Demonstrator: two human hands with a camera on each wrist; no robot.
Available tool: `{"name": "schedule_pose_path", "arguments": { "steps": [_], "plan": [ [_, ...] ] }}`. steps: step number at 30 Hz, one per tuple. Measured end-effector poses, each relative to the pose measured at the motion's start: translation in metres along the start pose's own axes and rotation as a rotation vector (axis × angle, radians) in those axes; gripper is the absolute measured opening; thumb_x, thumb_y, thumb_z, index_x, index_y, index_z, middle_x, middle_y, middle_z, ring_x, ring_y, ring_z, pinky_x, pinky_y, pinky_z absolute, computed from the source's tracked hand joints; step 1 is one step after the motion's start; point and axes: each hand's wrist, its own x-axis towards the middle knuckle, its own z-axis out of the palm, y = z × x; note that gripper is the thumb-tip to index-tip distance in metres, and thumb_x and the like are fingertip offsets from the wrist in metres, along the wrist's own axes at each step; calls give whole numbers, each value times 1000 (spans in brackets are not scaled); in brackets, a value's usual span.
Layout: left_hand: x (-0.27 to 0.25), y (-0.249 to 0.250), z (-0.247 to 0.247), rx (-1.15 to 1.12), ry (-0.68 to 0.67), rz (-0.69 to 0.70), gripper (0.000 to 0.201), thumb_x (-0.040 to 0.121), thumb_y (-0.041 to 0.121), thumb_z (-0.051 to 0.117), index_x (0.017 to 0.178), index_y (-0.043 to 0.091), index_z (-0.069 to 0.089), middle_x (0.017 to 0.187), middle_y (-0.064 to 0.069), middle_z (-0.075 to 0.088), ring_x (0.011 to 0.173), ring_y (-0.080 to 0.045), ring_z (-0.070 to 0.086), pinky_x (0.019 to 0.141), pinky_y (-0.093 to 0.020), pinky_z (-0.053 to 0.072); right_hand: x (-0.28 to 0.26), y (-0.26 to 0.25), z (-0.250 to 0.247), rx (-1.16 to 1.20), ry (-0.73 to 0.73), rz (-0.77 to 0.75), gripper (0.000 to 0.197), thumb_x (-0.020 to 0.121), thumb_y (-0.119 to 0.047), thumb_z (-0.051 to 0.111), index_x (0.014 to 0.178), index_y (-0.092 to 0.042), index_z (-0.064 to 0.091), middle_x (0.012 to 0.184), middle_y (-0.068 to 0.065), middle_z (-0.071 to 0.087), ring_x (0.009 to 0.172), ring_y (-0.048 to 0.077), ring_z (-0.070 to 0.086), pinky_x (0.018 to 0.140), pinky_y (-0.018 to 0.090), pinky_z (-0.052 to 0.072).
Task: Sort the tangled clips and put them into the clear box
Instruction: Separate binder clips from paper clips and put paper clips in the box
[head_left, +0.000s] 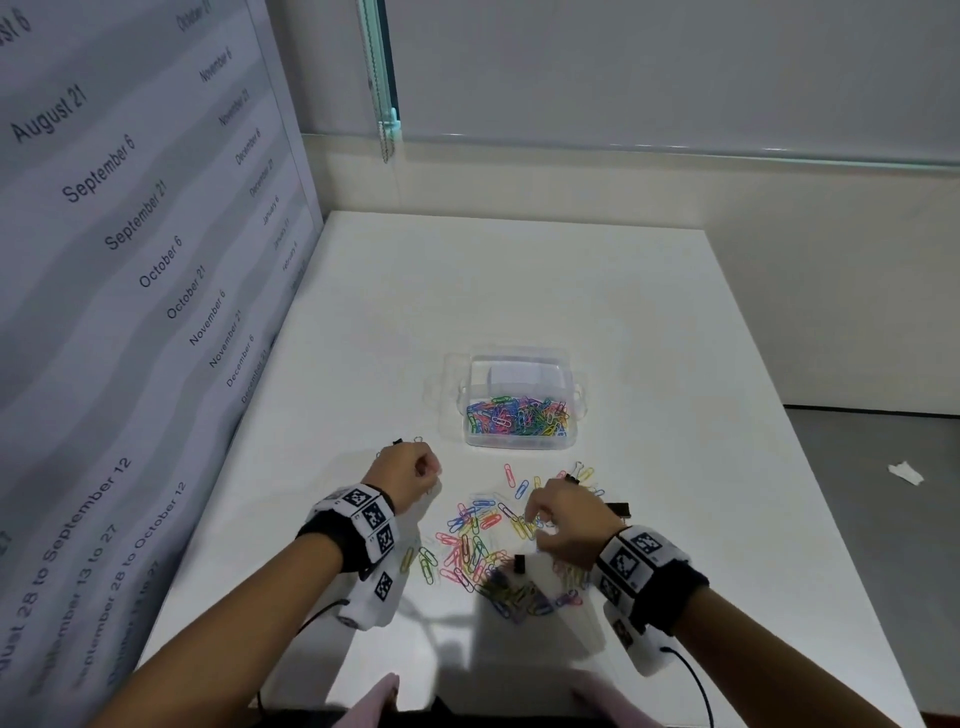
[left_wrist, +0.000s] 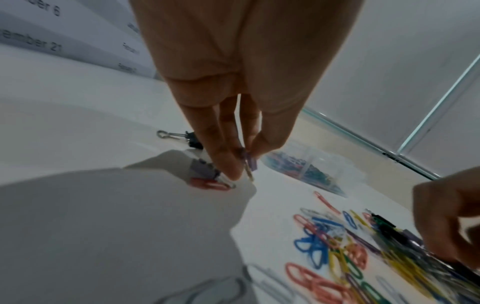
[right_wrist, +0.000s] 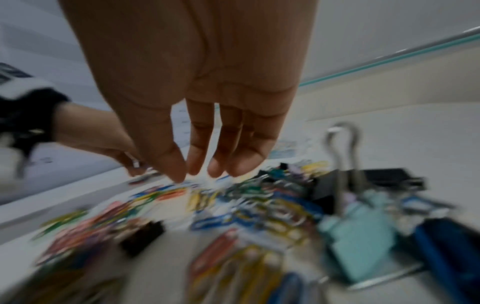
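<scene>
Month-and-day dates ("September 21") line the wall panel (head_left: 130, 249) left of the left hand (left_wrist: 228, 102), which pinches a purple clip (left_wrist: 249, 161). The right hand (right_wrist: 197, 98) hangs relaxed, empty, over the clip pile (head_left: 483, 545); bare table (head_left: 675, 322) lies beyond the clear box (head_left: 519, 439).

Head overhead; wrists close, low.

Office-like workroom, plain white table (head_left: 519, 291) against pale walls, a large printed wall sheet (head_left: 130, 234) listing dates by month, a roller blind with bead chain (head_left: 387, 135) over a window sill, coloured paper clips (head_left: 478, 545) and binder clips (right_wrist: 363, 236) strewn about
</scene>
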Motion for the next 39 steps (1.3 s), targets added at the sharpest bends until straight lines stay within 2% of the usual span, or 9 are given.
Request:
{"name": "schedule_pose_path", "arguments": {
  "steps": [3,10,13,18,21,26,31,35,39],
  "plan": [
    [-1,-6,-1,1,-5,-29,20,84,-1,53,76,17,58,70,-2,57,64,-19,53,70,-31,47,-2,-12,15,-61,-103,-74,25,81,-22,60,103,-11,59,104,11,60,96,25,53,79,28,37],
    [-3,-6,0,103,50,31,28,83,-3,51,100,12,67,94,-5,46,88,-23,56,87,-38,50,-1,-19,31,-62,-47,-98,28,78,-21,63,99,-1,63,100,20,66,98,33,58,81,33,44],
    [-14,-3,-1,129,30,81,25,80,7,59,100,19,65,89,0,47,84,-18,53,83,-30,45,0,-15,24,-22,-12,-48,27,77,-26,63,97,-7,62,99,14,67,93,28,58,78,31,44],
    [-38,-11,-3,226,-189,27,33,70,31,76,94,30,54,93,2,53,91,-18,57,84,-30,48,3,6,-7,96,100,119,12,75,-24,58,86,-19,58,85,3,63,80,19,54,69,26,40],
    [-47,-17,-2,272,-239,-16,42,67,32,79,97,28,49,92,5,48,89,-16,53,84,-29,46,3,21,-20,195,188,205,1,74,-21,59,75,-20,59,79,-1,65,76,19,59,68,26,45],
    [-57,-26,5,323,-287,-33,55,64,34,80,105,26,43,100,5,43,93,-16,50,83,-26,43,3,34,-32,243,272,247,10,77,-13,57,77,-12,67,76,4,66,75,21,60,68,26,44],
    [-61,-23,20,300,-274,7,57,69,24,77,115,21,44,108,6,37,104,-21,51,88,-32,47,2,47,-36,303,330,251,10,80,-13,58,79,-10,68,74,3,65,72,18,56,56,14,38],
    [-58,-16,32,275,-257,61,49,75,15,69,117,19,45,103,4,36,89,-16,47,76,-24,41,3,56,-37,348,358,316,16,84,-9,53,81,-7,69,69,6,62,70,22,56,61,27,47],
    [-53,-9,38,278,-252,83,49,78,13,65,122,19,44,103,3,37,84,-16,44,77,-25,41,1,62,-35,374,347,378,18,84,-7,51,75,-13,67,73,12,68,75,27,62,71,35,52]
  ]
}}
